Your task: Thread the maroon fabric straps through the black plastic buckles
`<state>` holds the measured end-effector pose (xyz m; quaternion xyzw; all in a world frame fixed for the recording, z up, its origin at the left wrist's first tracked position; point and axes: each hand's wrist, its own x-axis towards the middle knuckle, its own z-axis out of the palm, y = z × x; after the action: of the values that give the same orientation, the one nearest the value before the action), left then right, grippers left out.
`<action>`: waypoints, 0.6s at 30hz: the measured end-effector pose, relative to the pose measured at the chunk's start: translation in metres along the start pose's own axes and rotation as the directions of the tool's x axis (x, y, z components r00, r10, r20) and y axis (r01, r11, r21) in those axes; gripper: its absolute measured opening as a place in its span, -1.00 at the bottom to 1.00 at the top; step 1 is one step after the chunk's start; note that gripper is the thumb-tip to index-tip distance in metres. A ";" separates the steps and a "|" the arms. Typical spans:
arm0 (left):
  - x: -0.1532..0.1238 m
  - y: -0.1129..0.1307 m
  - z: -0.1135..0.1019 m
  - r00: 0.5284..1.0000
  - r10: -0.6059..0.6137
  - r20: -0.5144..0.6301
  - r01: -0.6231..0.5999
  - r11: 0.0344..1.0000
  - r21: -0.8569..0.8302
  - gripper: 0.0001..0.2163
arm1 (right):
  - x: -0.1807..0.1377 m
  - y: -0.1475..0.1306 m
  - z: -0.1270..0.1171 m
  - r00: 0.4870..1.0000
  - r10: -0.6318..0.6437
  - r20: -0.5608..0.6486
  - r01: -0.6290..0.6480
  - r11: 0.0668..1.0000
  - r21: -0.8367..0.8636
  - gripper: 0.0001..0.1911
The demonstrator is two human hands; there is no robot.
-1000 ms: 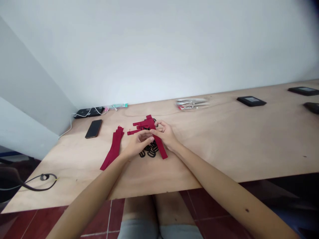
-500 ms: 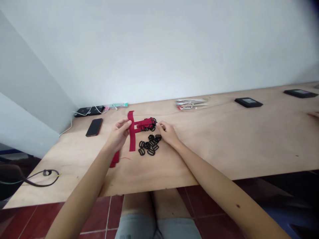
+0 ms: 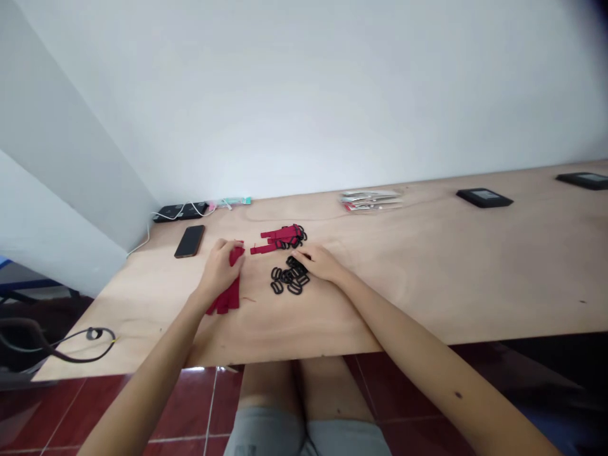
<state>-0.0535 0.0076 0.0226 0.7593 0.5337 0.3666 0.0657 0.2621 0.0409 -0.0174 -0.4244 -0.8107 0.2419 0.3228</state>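
My left hand (image 3: 221, 268) is bent over a stack of red fabric strips (image 3: 230, 300) on the tabletop. Its thumb and fingers pinch the upper ends of the strips. At the upper edge of a heap of black slide buckles (image 3: 294, 288), my right hand (image 3: 323, 262) has its fingertips closed on a buckle, which they partly cover. Just beyond both hands lie red straps with black buckles (image 3: 285, 234) at their right ends, overlapping each other. A loose red thread lies beside the stack.
A phone (image 3: 189, 241) lies left of my left hand, with black boxes (image 3: 179, 211) and white cables behind it. Flat packets (image 3: 371, 200) rest near the wall. Black devices (image 3: 484, 197) stand at right. A dark cable loop (image 3: 80, 360) hangs over the left corner.
My left hand has lowered from the upright red strip to the stack of strips. My right hand has moved from the buckled straps down to the buckle heap. The view has shifted slightly.
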 end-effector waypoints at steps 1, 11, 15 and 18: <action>0.008 0.005 0.006 0.998 0.039 0.051 -0.038 0.999 -0.005 -0.77 | 0.000 0.000 0.000 1.000 -0.003 0.011 0.003 1.000 0.003 -0.55; 0.045 0.012 0.081 0.974 0.033 0.224 -0.083 0.973 0.214 -0.77 | -0.003 -0.002 -0.003 0.993 -0.074 0.087 0.073 0.997 0.021 -0.56; 0.045 0.005 0.080 0.967 0.042 0.250 -0.073 0.990 0.117 -0.85 | -0.003 -0.002 -0.003 0.996 -0.073 0.058 0.071 0.997 0.029 -0.61; 0.045 0.003 0.078 0.968 0.056 0.244 -0.064 0.998 0.025 -0.87 | -0.002 0.002 -0.001 0.997 -0.064 0.044 0.062 0.997 0.035 -0.66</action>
<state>0.0052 0.0680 -0.0100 0.8152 0.5043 0.2638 0.1073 0.2650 0.0402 -0.0186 -0.3875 -0.8267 0.2546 0.3187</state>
